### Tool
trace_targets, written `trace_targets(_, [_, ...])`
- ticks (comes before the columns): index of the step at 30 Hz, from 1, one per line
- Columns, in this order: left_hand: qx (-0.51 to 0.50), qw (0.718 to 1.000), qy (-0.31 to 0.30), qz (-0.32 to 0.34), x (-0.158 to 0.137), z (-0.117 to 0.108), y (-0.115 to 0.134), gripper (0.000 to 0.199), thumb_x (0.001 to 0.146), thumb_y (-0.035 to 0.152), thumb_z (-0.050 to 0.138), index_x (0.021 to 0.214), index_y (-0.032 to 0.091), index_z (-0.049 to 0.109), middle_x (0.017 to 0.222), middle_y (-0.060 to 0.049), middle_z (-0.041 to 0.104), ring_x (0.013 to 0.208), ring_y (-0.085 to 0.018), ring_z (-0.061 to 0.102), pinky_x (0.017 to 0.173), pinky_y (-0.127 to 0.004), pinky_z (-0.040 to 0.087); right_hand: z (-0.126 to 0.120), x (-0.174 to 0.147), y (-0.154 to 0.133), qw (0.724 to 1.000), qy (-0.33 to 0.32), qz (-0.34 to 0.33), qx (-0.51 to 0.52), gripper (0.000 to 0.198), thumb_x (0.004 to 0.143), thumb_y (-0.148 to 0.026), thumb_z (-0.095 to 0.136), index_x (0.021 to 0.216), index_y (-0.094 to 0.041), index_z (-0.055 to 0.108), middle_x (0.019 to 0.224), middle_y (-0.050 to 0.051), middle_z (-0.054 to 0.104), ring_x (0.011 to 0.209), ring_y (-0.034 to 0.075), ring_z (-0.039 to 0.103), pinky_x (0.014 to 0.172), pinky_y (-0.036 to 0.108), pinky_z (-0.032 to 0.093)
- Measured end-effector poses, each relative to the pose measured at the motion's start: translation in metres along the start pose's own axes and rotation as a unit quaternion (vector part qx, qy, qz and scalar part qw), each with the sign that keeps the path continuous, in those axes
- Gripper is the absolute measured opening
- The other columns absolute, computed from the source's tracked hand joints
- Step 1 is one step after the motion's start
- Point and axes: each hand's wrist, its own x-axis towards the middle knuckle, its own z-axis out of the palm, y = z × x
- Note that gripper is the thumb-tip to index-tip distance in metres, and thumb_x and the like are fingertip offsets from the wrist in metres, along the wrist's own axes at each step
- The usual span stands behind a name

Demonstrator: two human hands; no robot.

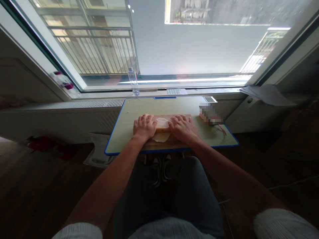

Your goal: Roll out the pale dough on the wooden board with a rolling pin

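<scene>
A wooden rolling pin (163,130) lies crosswise over a thin pale sheet of dough (161,137). Some of the dough shows beyond the pin and some on my side of it. Under them is a brown wooden board (183,142). My left hand (145,126) rests over the pin's left end, fingers curved forward. On the right end is my right hand (183,126), held the same way, thumb toward the middle. Both hands cover the ends of the pin, and the palms are hidden.
The board sits on a small green table (124,132) with a blue edge. A phone-like object (211,116), partly blurred out, stands at the table's right. Along the windowsill are a clear bottle (133,81), another bottle (63,80) and papers (267,94). A cable (294,183) crosses the floor.
</scene>
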Motion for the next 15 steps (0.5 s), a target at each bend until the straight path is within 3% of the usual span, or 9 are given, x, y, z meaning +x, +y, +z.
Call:
trace_targets(9, [-0.017, 0.996, -0.08, -0.022, 0.036, -0.003, -0.001, 0.054, 0.109, 0.055, 0.031, 0.144, 0.033, 0.066, 0.16, -0.01, 0.061, 0.145, -0.034, 0.055, 0.122, -0.059, 0.042, -0.013, 0.026, 0.003, 0.997, -0.074, -0.003, 0.0, 0.055, 0.115, -0.046, 0.026, 0.152, -0.029, 0.064, 0.159, 0.013, 0.06, 0.146, 0.035, 0.047, 0.118, 0.055, 0.037])
trace_targets(15, [-0.029, 0.998, -0.051, -0.039, 0.048, -0.002, 0.0, 0.051, 0.108, 0.051, 0.034, 0.137, 0.03, 0.07, 0.152, -0.014, 0.068, 0.14, -0.035, 0.059, 0.119, -0.059, 0.044, -0.003, 0.044, 0.008, 0.997, -0.063, 0.018, 0.037, 0.053, 0.114, -0.049, 0.032, 0.153, -0.03, 0.062, 0.16, 0.011, 0.06, 0.147, 0.034, 0.048, 0.119, 0.054, 0.04])
